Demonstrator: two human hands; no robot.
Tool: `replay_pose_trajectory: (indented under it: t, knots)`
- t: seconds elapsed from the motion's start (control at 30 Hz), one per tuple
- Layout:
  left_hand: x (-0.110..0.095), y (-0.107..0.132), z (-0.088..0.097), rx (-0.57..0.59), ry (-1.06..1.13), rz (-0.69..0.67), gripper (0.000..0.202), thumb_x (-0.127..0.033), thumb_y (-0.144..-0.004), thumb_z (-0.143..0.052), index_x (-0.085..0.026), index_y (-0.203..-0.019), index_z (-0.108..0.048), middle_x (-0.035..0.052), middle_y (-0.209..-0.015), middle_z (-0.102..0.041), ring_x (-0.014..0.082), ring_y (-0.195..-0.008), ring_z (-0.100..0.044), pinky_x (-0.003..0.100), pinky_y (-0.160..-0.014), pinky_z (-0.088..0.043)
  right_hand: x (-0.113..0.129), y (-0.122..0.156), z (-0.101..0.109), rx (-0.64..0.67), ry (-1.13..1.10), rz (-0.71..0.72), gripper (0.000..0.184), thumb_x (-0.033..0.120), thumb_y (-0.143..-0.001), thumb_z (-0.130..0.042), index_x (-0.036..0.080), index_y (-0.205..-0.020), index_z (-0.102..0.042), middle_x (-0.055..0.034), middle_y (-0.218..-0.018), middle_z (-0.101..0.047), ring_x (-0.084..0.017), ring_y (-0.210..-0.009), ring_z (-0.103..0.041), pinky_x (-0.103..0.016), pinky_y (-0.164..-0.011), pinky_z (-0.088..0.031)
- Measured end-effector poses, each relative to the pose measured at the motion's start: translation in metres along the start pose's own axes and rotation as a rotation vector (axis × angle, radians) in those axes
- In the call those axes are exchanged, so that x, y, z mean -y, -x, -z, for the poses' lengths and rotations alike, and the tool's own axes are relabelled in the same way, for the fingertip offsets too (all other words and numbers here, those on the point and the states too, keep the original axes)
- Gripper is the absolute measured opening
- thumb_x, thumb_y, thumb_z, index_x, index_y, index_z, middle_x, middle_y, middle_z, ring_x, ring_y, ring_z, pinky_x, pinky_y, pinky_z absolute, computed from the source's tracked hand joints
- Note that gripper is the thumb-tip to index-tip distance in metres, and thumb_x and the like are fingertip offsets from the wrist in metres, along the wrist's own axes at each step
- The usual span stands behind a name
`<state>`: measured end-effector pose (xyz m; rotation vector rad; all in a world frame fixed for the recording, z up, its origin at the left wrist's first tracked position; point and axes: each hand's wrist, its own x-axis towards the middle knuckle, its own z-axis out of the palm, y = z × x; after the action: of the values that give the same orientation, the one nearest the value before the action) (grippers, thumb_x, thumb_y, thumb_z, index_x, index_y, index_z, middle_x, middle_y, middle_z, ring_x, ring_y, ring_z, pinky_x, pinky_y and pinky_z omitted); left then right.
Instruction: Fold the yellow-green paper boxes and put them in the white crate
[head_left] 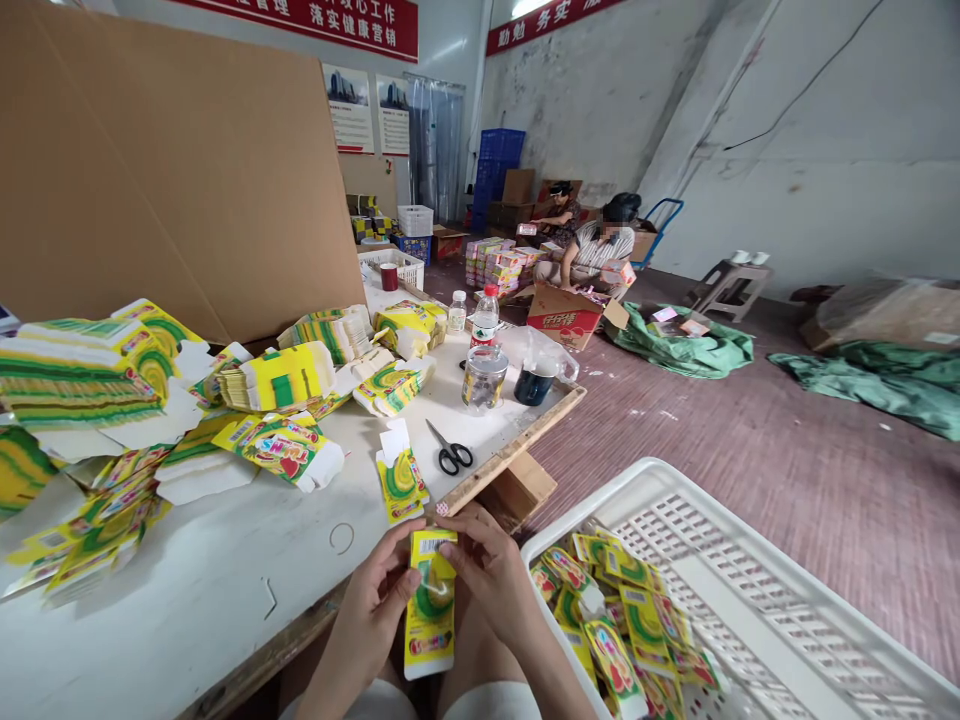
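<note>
A small yellow and green printed carton [430, 630] hangs upright over my lap, gripped near its top end by both hands. My left hand [379, 585] pinches its left edge between thumb and fingers. On the opposite edge, my right hand [491, 570] is closed with its thumb on the front near the barcode. Just beyond the fingers, another carton [403, 485] lies on the white table [300, 560], its white flap sticking up. To the left are piles of flat cartons [82, 375] in stacks and loose bundles.
Black-handled scissors [454, 455] lie near the table's wooden edge [517, 450]. Behind them stand a clear jar [484, 380], a dark mug [534, 382] and a red-capped bottle [485, 318]. A white basket [652, 480] at right holds several cartons. Two people [600, 245] sit farther back among boxes.
</note>
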<state>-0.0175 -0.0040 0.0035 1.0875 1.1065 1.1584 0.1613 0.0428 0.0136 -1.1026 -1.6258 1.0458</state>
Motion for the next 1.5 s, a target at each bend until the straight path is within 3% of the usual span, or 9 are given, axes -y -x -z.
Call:
replay_pose_trajectory:
  t: [0.27, 0.57, 0.87, 1.03, 1.13, 1.2, 1.3, 1.43, 1.5]
  knots:
    - [-0.002, 0.000, -0.006, -0.017, 0.021, -0.001, 0.047, -0.040, -0.090, -0.068, -0.024, -0.132, -0.059, 0.0125, -0.132, -0.072, 0.0303, -0.122, -0.066, 0.041, -0.102, -0.053, -0.005, 0.002, -0.002, 0.009, -0.156, -0.039, 0.023, 0.037, -0.089, -0.071, 0.030, -0.109, -0.080, -0.0076, -0.109, -0.080, -0.028, -0.100, -0.074, -0.038, -0.086, -0.058]
    - [0.002, -0.001, -0.026, -0.051, -0.016, -0.063, 0.043, -0.040, -0.089, -0.067, -0.023, -0.128, -0.064, 0.0140, -0.134, -0.070, 0.0305, -0.121, -0.068, 0.039, -0.099, -0.056, -0.008, 0.006, 0.004, -0.152, -0.169, 0.022, 0.025, 0.048, -0.085, -0.075, 0.025, -0.090, -0.084, -0.0059, -0.077, -0.074, -0.021, -0.073, -0.068, -0.030, -0.066, -0.055]
    - [-0.004, -0.003, -0.029, -0.091, 0.030, -0.070, 0.039, -0.040, -0.085, -0.073, -0.024, -0.120, -0.069, 0.0125, -0.131, -0.073, 0.0315, -0.121, -0.068, 0.038, -0.096, -0.058, 0.006, 0.008, 0.005, -0.125, -0.254, -0.073, 0.024, 0.043, -0.086, -0.075, 0.026, -0.100, -0.083, -0.0085, -0.094, -0.081, -0.028, -0.091, -0.075, -0.037, -0.081, -0.059]
    - [-0.003, -0.002, -0.028, -0.156, -0.059, -0.056, 0.034, -0.043, -0.090, -0.066, -0.020, -0.115, -0.071, 0.0133, -0.124, -0.076, 0.0311, -0.116, -0.070, 0.037, -0.094, -0.058, 0.009, 0.010, 0.000, -0.146, -0.214, 0.001, 0.016, 0.040, -0.088, -0.073, 0.028, -0.093, -0.083, -0.0062, -0.087, -0.080, -0.024, -0.082, -0.074, -0.033, -0.075, -0.059]
    - [0.002, -0.004, -0.029, -0.124, -0.117, -0.071, 0.035, -0.042, -0.093, -0.063, -0.020, -0.118, -0.069, 0.0138, -0.128, -0.074, 0.0304, -0.119, -0.068, 0.038, -0.097, -0.057, 0.012, 0.010, 0.002, -0.161, -0.146, 0.035, 0.018, 0.040, -0.089, -0.071, 0.027, -0.091, -0.083, -0.0060, -0.082, -0.078, -0.023, -0.078, -0.073, -0.032, -0.072, -0.058]
    - [0.006, -0.010, -0.025, -0.099, -0.180, -0.111, 0.037, -0.042, -0.096, -0.057, -0.020, -0.125, -0.065, 0.0140, -0.130, -0.072, 0.0287, -0.119, -0.069, 0.039, -0.099, -0.057, 0.013, 0.009, 0.014, -0.200, -0.039, 0.047, 0.021, 0.042, -0.090, -0.069, 0.026, -0.091, -0.083, -0.0070, -0.083, -0.077, -0.023, -0.076, -0.071, -0.031, -0.068, -0.056]
    - [0.015, -0.024, -0.010, -0.174, -0.420, -0.194, 0.038, -0.041, -0.099, -0.050, -0.021, -0.128, -0.062, 0.0136, -0.124, -0.075, 0.0269, -0.113, -0.072, 0.040, -0.097, -0.059, 0.009, 0.010, 0.055, -0.364, 0.273, 0.017, 0.031, 0.049, -0.091, -0.063, 0.025, -0.091, -0.082, -0.0089, -0.086, -0.076, -0.024, -0.072, -0.066, -0.034, -0.062, -0.050]
    - [0.028, -0.046, 0.022, -0.328, -0.621, -0.228, 0.033, -0.039, -0.093, -0.056, -0.020, -0.116, -0.070, 0.0161, -0.129, -0.070, 0.0344, -0.126, -0.061, 0.056, -0.112, -0.043, -0.003, 0.018, 0.119, -0.547, 0.770, -0.050, 0.055, 0.068, -0.089, -0.048, 0.024, -0.082, -0.082, -0.0133, -0.087, -0.074, -0.033, -0.079, -0.062, -0.048, -0.075, -0.047]
    - [0.035, -0.054, 0.032, -0.356, -0.687, -0.223, 0.033, -0.038, -0.089, -0.059, -0.020, -0.112, -0.073, 0.0170, -0.132, -0.068, 0.0381, -0.132, -0.054, 0.061, -0.115, -0.038, -0.009, 0.020, 0.130, -0.565, 0.876, -0.056, 0.063, 0.069, -0.089, -0.042, 0.021, -0.087, -0.082, -0.0172, -0.092, -0.072, -0.037, -0.084, -0.061, -0.053, -0.079, -0.046]
